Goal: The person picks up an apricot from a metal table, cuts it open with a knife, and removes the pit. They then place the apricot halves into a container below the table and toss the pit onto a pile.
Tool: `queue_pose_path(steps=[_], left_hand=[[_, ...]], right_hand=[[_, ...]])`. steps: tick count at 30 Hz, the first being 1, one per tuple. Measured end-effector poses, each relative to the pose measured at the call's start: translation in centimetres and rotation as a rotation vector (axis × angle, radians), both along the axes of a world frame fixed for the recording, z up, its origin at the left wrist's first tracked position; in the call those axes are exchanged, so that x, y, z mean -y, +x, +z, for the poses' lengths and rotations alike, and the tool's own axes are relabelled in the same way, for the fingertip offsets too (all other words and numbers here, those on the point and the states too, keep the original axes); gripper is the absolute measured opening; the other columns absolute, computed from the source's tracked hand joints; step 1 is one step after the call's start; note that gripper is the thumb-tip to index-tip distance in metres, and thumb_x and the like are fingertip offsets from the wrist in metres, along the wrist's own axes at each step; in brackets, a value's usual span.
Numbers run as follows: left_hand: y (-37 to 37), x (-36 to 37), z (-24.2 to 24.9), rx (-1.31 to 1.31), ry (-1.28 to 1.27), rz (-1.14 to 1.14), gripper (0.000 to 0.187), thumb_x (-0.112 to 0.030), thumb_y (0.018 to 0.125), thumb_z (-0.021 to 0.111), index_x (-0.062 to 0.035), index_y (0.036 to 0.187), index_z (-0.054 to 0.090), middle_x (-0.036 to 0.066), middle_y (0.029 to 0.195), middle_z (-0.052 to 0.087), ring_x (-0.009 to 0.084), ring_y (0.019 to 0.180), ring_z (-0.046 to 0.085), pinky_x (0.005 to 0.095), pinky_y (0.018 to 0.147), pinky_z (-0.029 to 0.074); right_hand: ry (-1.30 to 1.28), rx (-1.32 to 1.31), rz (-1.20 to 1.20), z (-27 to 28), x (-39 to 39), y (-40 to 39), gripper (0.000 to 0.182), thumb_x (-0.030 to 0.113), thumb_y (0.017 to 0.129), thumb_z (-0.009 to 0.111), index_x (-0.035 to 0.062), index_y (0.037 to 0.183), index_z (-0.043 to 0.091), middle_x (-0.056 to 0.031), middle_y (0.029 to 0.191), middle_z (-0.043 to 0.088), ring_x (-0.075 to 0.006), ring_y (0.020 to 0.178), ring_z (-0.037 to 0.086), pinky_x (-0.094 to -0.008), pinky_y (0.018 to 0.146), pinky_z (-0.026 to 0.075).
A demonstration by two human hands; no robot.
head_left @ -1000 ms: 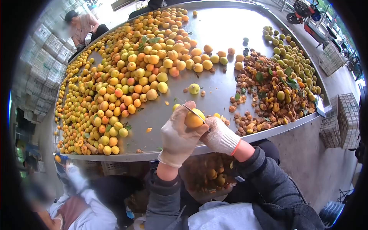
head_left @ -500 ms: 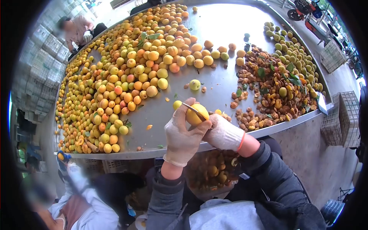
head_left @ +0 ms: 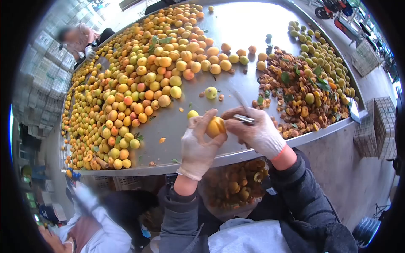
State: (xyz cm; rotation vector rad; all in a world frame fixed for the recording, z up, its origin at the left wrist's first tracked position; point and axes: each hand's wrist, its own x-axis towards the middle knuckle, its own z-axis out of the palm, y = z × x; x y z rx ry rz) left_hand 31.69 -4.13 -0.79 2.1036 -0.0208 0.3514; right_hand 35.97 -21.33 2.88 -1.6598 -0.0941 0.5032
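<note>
Two gloved hands work just above the near rim of the steel table [head_left: 236, 29], and the picture has changed in the last second. The left hand [head_left: 198, 145] wraps its fingers round one orange-yellow apricot [head_left: 215, 126], clenched on it from below and behind. A second ago the knife lay across that fruit, blade bedded in its top. Now the knife [head_left: 243, 110] is off it: the right hand [head_left: 255, 128] has swung away to the fruit's right, closed round the handle, with the blade pointing up and away toward the table's middle. That reads as a cut finished, or nearly so, and the fruit ready to be opened, though no split shows from here.

Beyond the apricot, one small yellow fruit [head_left: 193, 114] sits on the bare steel just behind the left hand, and a pale green-yellow one [head_left: 211, 92] lies farther in. Left of the held fruit, the big heap of whole apricots [head_left: 139, 84] covers most of the table. To its right lies the brown heap of stones and scraps [head_left: 295, 97], with a band of greenish fruit [head_left: 325, 55] along the far right rim. Below the table's near edge, between the person's arms, a container of cut fruit [head_left: 236, 185] shows. Another person's gloved hand [head_left: 82, 192] shows under the table's near left corner.
</note>
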Motion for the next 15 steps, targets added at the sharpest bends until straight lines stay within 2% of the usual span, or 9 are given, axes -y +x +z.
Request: queue_pose_path(steps=[1,2,3,5,6,8,9,11,15], left_hand=[[0.0,0.5,-0.3,0.071,0.198,-0.064,0.059,-0.013,0.073,0.08,-0.0035,0.125,0.055,0.013,0.11,0.063,0.0219,0.098,0.064,0.0316,0.085,0.052],[0.1,0.9,-0.5,0.132,0.156,-0.016,0.058,-0.015,0.072,0.081,-0.0023,0.123,0.057,0.016,0.105,0.065,0.024,0.095,0.066,0.0315,0.083,0.053],[0.1,1.1,-0.5,0.124,0.155,-0.026,0.058,-0.015,0.072,0.081,-0.0023,0.123,0.057,0.016,0.105,0.065,0.024,0.095,0.066,0.0315,0.083,0.053],[-0.1,1.0,-0.2,0.036,-0.012,-0.049,0.055,-0.017,0.073,0.081,-0.0023,0.121,0.058,0.015,0.108,0.065,0.023,0.095,0.067,0.0316,0.084,0.053],[-0.2,1.0,0.0,0.032,-0.013,-0.05,0.055,-0.017,0.073,0.081,-0.0023,0.121,0.058,0.015,0.108,0.065,0.023,0.095,0.067,0.0316,0.084,0.053],[-0.5,0.8,0.4,-0.136,-0.161,-0.078,0.051,-0.018,0.077,0.079,0.0003,0.12,0.058,0.014,0.111,0.066,0.0209,0.098,0.066,0.0309,0.086,0.052],[-0.5,0.8,0.4,-0.135,-0.162,-0.078,0.051,-0.018,0.077,0.079,0.0003,0.12,0.058,0.014,0.111,0.066,0.0209,0.098,0.066,0.0309,0.086,0.052],[-0.5,0.8,0.4,-0.189,-0.385,-0.151,0.047,-0.016,0.083,0.074,0.0033,0.122,0.056,0.013,0.11,0.066,0.0196,0.099,0.065,0.031,0.088,0.051],[-0.6,0.1,0.1,-0.198,-0.468,-0.177,0.042,-0.02,0.09,0.066,0.0047,0.122,0.056,0.013,0.105,0.065,0.0208,0.093,0.065,0.0314,0.083,0.053]], right_hand=[[-0.007,0.06,0.026,-1.1,-0.3,0.2,0.03,0.019,0.082,0.071,0.0032,0.107,0.067,-0.0032,0.081,0.066,-0.0084,0.071,0.06,-0.0243,0.064,0.049],[-0.024,0.196,0.048,-1.6,-0.9,0.4,0.038,0.023,0.08,0.073,0.001,0.11,0.065,-0.0053,0.089,0.067,-0.0113,0.081,0.062,-0.0263,0.073,0.05],[-0.025,0.186,0.039,-1.5,-0.7,0.5,0.038,0.023,0.08,0.073,0.001,0.11,0.065,-0.0053,0.089,0.067,-0.0113,0.081,0.062,-0.0263,0.073,0.05],[0.056,-0.018,0.104,-0.3,-0.3,0.4,0.036,0.023,0.081,0.074,0.0051,0.11,0.066,-0.0008,0.082,0.064,-0.0065,0.07,0.059,-0.021,0.058,0.047],[0.055,-0.046,0.099,-0.3,0.1,0.6,0.037,0.024,0.079,0.075,0.0043,0.109,0.065,-0.0008,0.08,0.064,-0.0066,0.067,0.059,-0.0205,0.056,0.046],[0.052,-0.083,0.12,-0.3,0.5,0.7,0.036,0.023,0.08,0.074,0.0025,0.108,0.065,-0.0018,0.078,0.064,-0.007,0.066,0.058,-0.0213,0.057,0.046],[0.05,-0.115,0.137,-0.1,0.7,0.9,0.035,0.021,0.08,0.072,0.0008,0.108,0.065,-0.0027,0.075,0.063,-0.0074,0.064,0.057,-0.0221,0.058,0.046],[0.035,-0.145,0.135,0.3,0.8,0.8,0.034,0.019,0.08,0.072,0.0006,0.107,0.065,-0.002,0.073,0.062,-0.0069,0.062,0.057,-0.0214,0.055,0.045],[0.068,-0.115,0.131,0.0,1.0,0.7,0.03,0.018,0.081,0.07,0.0015,0.105,0.066,-0.001,0.071,0.062,-0.0069,0.06,0.056,-0.021,0.054,0.045]])
